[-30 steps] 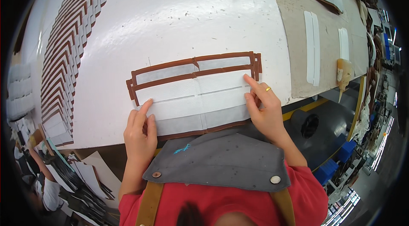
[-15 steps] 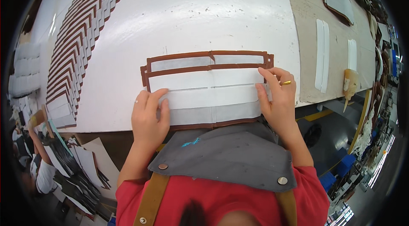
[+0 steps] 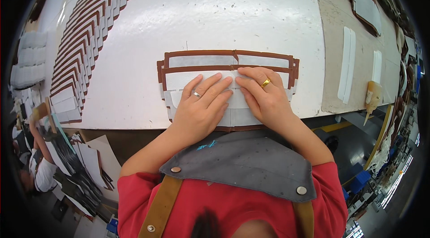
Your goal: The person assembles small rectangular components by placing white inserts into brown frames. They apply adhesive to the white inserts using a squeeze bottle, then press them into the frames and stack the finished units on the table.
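Note:
Two flat white and grey panels with brown edging lie in front of me at the table's near edge. The front panel (image 3: 174, 81) overlaps the back panel (image 3: 197, 61), whose upper strip shows beyond it. White strips run across the front panel, with a seam line down its middle. My left hand (image 3: 202, 109) lies flat on it left of the seam, fingers stretched out to the right. Just right of the seam, my right hand (image 3: 270, 98) rests with its fingertips on the white strip, fingers extended. Neither hand grasps anything; they cover much of the panel's middle.
Overlapping brown-edged pieces (image 3: 89, 27) form a long row at left on the white table (image 3: 143, 45). On the beige board at right lie white strips (image 3: 347, 65), a yellowish glue bottle (image 3: 373, 97) and stacked panels (image 3: 365, 7). Another person's arm (image 3: 39, 141) shows at far left.
Both hands have come inward from the panel's sides to its middle, and their fingers now press on the white strip. My view has shifted slightly.

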Motion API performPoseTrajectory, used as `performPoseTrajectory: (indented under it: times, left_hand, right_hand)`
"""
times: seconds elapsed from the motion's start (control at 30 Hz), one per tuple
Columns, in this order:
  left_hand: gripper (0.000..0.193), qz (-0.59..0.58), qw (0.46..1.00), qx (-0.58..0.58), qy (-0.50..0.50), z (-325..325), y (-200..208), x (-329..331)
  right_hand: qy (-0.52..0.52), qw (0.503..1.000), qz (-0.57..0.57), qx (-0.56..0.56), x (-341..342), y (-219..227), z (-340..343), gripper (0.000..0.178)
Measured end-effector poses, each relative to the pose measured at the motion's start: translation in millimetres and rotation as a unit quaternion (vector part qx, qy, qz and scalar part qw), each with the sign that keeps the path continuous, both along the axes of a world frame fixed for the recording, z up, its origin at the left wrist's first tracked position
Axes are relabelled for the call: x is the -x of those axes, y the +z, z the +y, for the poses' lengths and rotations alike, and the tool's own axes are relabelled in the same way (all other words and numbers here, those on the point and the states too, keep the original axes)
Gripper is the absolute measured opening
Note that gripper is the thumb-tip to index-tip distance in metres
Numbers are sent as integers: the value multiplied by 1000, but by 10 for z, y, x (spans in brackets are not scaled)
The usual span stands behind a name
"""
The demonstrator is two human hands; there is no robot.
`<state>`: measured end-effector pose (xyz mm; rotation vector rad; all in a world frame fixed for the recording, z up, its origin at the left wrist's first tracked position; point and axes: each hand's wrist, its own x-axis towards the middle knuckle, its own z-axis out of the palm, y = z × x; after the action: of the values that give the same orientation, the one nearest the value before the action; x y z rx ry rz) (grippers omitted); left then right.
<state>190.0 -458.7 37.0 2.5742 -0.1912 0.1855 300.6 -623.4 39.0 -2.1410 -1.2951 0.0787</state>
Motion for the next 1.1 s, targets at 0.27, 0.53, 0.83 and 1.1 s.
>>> performPoseTrajectory:
  times: [0.27, 0.53, 0.83, 1.1]
  left_hand:
    - [25, 37, 990, 78, 116, 263, 11, 292]
    - [25, -81, 940, 148, 297, 611, -53, 493]
    - [53, -26, 929, 220, 295, 573, 13, 524]
    - [48, -94, 752, 557, 340, 1021, 135, 830]
  right_hand:
    - [-67, 997, 3, 30, -104, -16, -220, 20]
    - [-48, 989, 105, 91, -297, 261, 50, 13]
    - [34, 980, 193, 36, -446, 371, 114, 9]
    - [72, 969, 233, 37, -236, 585, 805, 21]
